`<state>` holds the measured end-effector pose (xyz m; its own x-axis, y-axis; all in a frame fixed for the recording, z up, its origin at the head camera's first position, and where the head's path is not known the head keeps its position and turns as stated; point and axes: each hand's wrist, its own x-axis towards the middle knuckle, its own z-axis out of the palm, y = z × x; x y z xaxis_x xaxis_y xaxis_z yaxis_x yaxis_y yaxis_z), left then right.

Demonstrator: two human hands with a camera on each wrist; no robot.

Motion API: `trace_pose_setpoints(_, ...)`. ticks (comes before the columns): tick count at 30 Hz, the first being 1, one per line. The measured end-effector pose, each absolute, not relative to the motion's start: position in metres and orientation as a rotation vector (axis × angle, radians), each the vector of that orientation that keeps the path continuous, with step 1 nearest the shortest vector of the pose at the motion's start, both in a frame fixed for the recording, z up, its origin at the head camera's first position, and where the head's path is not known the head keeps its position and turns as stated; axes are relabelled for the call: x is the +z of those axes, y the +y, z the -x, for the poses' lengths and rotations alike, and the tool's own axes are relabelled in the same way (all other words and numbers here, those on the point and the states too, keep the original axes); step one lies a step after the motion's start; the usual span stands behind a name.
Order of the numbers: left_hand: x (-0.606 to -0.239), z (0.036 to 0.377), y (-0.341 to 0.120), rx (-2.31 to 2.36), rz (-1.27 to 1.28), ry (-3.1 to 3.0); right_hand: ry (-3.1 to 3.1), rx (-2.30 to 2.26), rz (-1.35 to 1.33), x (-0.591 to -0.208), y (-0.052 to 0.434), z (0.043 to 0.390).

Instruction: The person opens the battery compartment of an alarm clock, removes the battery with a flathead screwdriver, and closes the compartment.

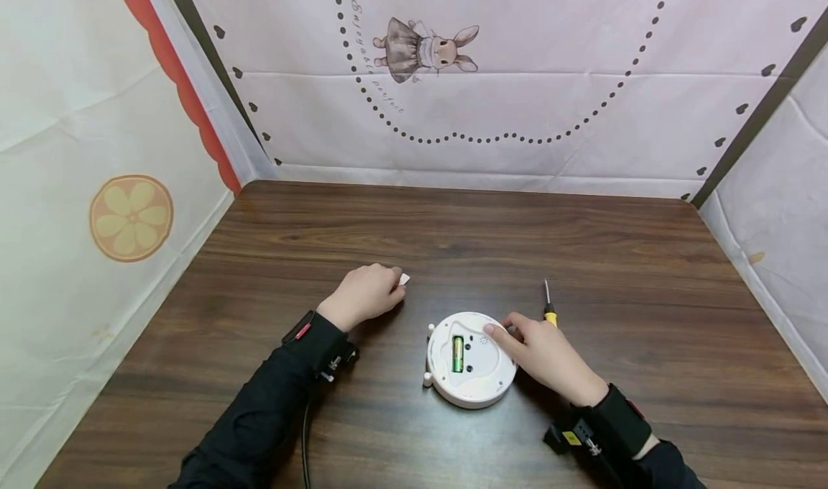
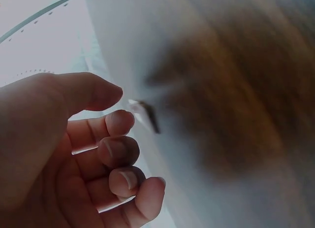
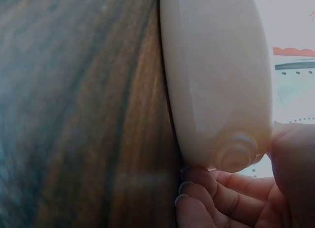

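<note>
Here the left hand [image 1: 364,293] is resting on the surface [image 1: 259,259], its grip seemingly pinching a small white piece [image 1: 404,279], perhaps the battery cover. The right hand [image 1: 540,352] is curling round the white round device [image 1: 471,360], battery [image 1: 457,353] exposed. Beside lies the screwdriver [image 1: 548,303]; a loose grip could let the device slide

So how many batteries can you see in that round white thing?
1: a green battery sits in the open slot on the round white device, left of the right hand. Others may be hidden inside.
</note>
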<state>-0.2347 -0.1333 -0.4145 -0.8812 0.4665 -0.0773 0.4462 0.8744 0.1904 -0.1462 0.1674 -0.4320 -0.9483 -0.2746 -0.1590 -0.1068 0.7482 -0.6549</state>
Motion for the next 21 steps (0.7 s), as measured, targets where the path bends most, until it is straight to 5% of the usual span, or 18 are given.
trace_pose_setpoints(21, -0.400, 0.144, -0.112, 0.679, -0.981, 2.490, 2.710, -0.979, 0.350, -0.433, 0.167, 0.146)
